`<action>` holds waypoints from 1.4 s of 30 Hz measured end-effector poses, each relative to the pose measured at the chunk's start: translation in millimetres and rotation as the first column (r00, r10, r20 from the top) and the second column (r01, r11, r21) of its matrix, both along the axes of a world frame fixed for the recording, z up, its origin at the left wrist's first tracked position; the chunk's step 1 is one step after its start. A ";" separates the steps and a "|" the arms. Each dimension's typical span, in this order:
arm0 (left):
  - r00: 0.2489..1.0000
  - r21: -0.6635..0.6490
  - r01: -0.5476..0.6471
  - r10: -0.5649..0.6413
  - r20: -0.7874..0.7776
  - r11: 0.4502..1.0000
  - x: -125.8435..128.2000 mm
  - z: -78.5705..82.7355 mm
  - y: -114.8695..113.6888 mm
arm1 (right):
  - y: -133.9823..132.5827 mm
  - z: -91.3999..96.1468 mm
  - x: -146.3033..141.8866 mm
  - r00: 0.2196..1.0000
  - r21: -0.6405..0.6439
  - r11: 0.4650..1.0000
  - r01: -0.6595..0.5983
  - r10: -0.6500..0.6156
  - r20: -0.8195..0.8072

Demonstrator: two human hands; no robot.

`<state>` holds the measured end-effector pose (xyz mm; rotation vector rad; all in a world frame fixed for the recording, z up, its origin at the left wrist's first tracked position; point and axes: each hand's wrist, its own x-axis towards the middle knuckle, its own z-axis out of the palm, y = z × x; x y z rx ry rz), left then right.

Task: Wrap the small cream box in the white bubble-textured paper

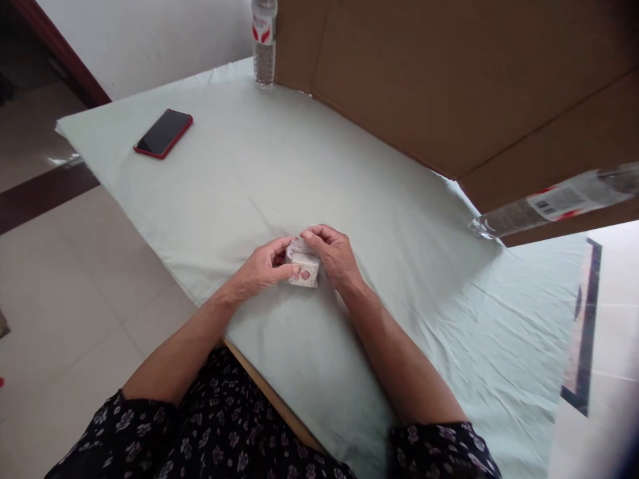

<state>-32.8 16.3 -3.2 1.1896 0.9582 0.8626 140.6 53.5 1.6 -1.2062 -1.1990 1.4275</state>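
Observation:
A small whitish box (304, 271) with a reddish picture on its front is between my hands, close to the table's near edge. My left hand (262, 267) grips it from the left, the thumb lying across its front face. At the upper right of the box, my right hand (335, 253) has thumb and fingers pinched together at its top edge. A pale, crinkled part shows at the top of the box under the right fingertips; whether it is a flap or a wrapper I cannot tell.
A pale green cloth (224, 179) covers the table. A phone with a red case (164, 134) lies at the far left. Large brown cardboard (389, 73) stands at the back right, with one water bottle (264, 46) upright and another bottle (554, 203) tilted against it.

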 end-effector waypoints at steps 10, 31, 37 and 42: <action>0.984 0.076 -0.032 0.045 -0.173 0.997 -1.9 4.7 4.6 | -12.2 15.8 13.6 0.964 0.204 0.970 -0.131 0.077 0.253; 0.936 0.224 -0.187 0.242 -0.254 0.957 5.4 -3.8 -1.2 | -43.2 -20.0 28.6 0.664 0.637 0.620 -0.458 -0.239 0.709; 0.917 0.252 -0.232 0.298 -0.265 0.939 7.8 -7.1 -2.5 | -39.6 -30.5 30.7 0.579 0.675 0.551 -0.491 -0.373 0.725; 0.911 0.273 -0.226 0.302 -0.279 0.935 7.5 -8.6 -4.6 | -39.3 -31.7 28.5 0.573 0.695 0.534 -0.481 -0.409 0.711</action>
